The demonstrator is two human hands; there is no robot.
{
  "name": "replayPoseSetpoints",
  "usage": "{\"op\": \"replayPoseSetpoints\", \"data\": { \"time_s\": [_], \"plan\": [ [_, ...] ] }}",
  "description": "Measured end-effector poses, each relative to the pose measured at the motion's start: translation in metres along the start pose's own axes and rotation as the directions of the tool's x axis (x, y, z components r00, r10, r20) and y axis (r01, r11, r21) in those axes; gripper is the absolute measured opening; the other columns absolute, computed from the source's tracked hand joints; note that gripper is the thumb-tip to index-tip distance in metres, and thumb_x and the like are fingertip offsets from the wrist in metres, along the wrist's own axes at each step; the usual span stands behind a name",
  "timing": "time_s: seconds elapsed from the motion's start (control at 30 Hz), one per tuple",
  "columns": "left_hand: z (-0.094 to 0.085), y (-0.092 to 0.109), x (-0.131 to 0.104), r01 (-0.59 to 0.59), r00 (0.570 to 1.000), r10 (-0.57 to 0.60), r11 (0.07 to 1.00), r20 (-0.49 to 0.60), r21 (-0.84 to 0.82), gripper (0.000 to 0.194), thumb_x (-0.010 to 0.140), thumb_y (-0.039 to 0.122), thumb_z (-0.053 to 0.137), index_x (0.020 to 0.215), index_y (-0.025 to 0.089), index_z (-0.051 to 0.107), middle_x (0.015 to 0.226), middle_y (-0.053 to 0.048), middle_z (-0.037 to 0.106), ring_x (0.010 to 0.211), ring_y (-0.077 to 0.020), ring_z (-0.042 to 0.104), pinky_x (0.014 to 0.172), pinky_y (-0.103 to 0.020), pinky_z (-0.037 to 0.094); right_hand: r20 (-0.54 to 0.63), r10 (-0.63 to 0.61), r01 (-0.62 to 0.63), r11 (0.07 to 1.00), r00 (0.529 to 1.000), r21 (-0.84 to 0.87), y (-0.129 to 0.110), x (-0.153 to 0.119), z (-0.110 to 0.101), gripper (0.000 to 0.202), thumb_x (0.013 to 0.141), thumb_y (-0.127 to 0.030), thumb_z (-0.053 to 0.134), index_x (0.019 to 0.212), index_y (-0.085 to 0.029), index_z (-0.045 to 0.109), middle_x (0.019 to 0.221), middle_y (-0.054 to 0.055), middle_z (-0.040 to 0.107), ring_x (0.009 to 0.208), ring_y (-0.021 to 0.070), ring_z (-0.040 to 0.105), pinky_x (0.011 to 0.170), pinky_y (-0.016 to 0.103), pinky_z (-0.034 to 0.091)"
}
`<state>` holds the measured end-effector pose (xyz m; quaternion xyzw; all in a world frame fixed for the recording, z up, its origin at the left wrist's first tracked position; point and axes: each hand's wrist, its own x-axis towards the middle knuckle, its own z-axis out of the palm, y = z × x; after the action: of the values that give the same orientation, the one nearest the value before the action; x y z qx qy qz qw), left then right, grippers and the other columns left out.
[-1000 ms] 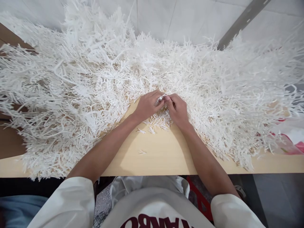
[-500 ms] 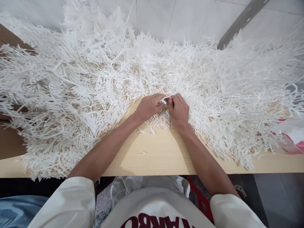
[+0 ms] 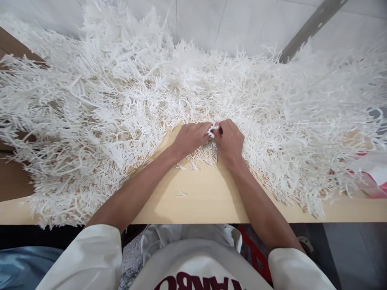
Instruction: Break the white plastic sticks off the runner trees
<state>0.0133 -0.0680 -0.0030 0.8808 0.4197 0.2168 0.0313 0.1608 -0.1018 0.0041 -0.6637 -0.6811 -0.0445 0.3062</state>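
One white sprig (image 3: pixel 182 194) lies on the pale tabletop (image 3: pixel 199 211) nearest us. Beyond it, our left hand (image 3: pixel 192 139) and right hand (image 3: pixel 230 139) meet, fingers curled in, pinching a white branching piece (image 3: pixel 212 131) between them. Around and behind them we have a heap of white strands (image 3: pixel 121 88); past it slants a grey post (image 3: pixel 311 30).

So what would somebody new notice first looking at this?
The big heap of white branching strands, spread across most of the table. Next, the left hand and right hand, close together at the heap's near edge with a small white piece between them. Nearer the person, one loose sprig lies by itself on the table.
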Motion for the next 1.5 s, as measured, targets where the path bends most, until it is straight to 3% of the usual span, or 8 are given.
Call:
{"op": "replayPoseSetpoints", "data": {
  "time_s": [0.13,0.37,0.47,0.57,0.7,0.8,1.0,1.5],
  "plan": [
    [-0.003,0.000,-0.001,-0.070,0.997,0.070,0.997,-0.009,0.010,0.020,0.086,0.010,0.049,0.096,0.019,0.065,0.080,0.000,0.075,0.068,-0.0140,0.067,0.057,-0.027,0.033,0.060,-0.041,0.039,0.999,0.997,0.032,0.002,0.000,-0.005,0.022,0.092,-0.023,0.046,0.071,-0.021,0.046,0.072,0.001,0.055,0.067,0.0131,0.044,0.059,0.029,0.024],
    [-0.003,0.003,-0.001,-0.023,1.000,0.023,1.000,0.015,0.011,0.018,0.085,0.013,0.051,0.097,0.018,0.063,0.076,-0.002,0.073,0.067,-0.0157,0.065,0.057,-0.028,0.033,0.092,-0.029,0.015,0.988,0.995,0.151,0.006,0.002,0.001,0.021,0.084,-0.018,0.049,0.068,-0.022,0.037,0.065,-0.003,0.046,0.060,0.0113,0.037,0.058,0.028,0.025],
    [-0.004,-0.003,0.003,0.149,0.989,-0.151,0.985,-0.010,-0.092,0.015,0.091,0.021,0.049,0.093,0.018,0.063,0.071,-0.002,0.070,0.061,-0.0145,0.061,0.056,-0.028,0.033,-0.011,-0.107,0.107,0.971,0.994,0.212,0.006,-0.001,0.002,0.026,0.086,-0.019,0.046,0.065,-0.022,0.030,0.061,-0.004,0.039,0.057,0.0103,0.034,0.056,0.028,0.025],
    [-0.007,-0.009,0.007,0.320,0.937,-0.342,0.924,-0.075,-0.209,0.027,0.098,0.030,0.040,0.092,0.017,0.063,0.064,-0.001,0.066,0.053,-0.0121,0.055,0.057,-0.027,0.035,-0.113,-0.214,0.238,0.933,0.970,0.271,0.005,-0.006,0.000,0.030,0.091,-0.020,0.045,0.065,-0.022,0.029,0.060,-0.005,0.036,0.055,0.0092,0.034,0.055,0.027,0.027],
    [-0.007,-0.012,0.007,0.127,0.987,-0.150,0.939,-0.048,-0.319,0.034,0.099,0.037,0.039,0.098,0.018,0.067,0.074,-0.002,0.071,0.064,-0.0121,0.062,0.064,-0.026,0.042,-0.107,-0.041,0.081,0.916,0.993,0.393,0.003,-0.003,-0.005,0.025,0.099,-0.031,0.045,0.078,-0.021,0.053,0.075,-0.001,0.055,0.068,0.0100,0.052,0.064,0.025,0.041],
    [-0.005,-0.012,0.005,0.117,0.983,-0.162,0.913,-0.082,-0.391,0.037,0.099,0.041,0.041,0.100,0.019,0.069,0.081,-0.002,0.075,0.073,-0.0132,0.067,0.071,-0.025,0.046,-0.038,-0.006,0.023,0.888,0.999,0.459,0.003,0.001,-0.006,0.023,0.100,-0.038,0.047,0.100,-0.022,0.064,0.097,0.003,0.065,0.086,0.0121,0.061,0.076,0.027,0.048],
    [-0.003,-0.013,0.004,0.092,0.992,-0.116,0.937,-0.052,-0.338,0.033,0.096,0.038,0.046,0.104,0.019,0.071,0.087,-0.003,0.077,0.077,-0.0147,0.070,0.071,-0.026,0.047,0.090,-0.058,0.015,0.910,0.994,0.414,0.005,0.000,-0.004,0.031,0.097,-0.048,0.049,0.104,-0.023,0.067,0.093,0.003,0.069,0.082,0.0133,0.062,0.077,0.029,0.049],
    [-0.008,-0.010,0.002,0.091,0.994,-0.103,0.965,-0.037,-0.245,0.035,0.102,0.038,0.033,0.108,0.020,0.063,0.098,-0.004,0.075,0.078,-0.0146,0.069,0.067,-0.026,0.046,0.092,-0.047,0.006,0.915,0.995,0.402,0.008,0.001,-0.002,0.031,0.097,-0.044,0.051,0.108,-0.024,0.071,0.092,0.003,0.074,0.075,0.0129,0.063,0.070,0.028,0.049]
  ]
}}
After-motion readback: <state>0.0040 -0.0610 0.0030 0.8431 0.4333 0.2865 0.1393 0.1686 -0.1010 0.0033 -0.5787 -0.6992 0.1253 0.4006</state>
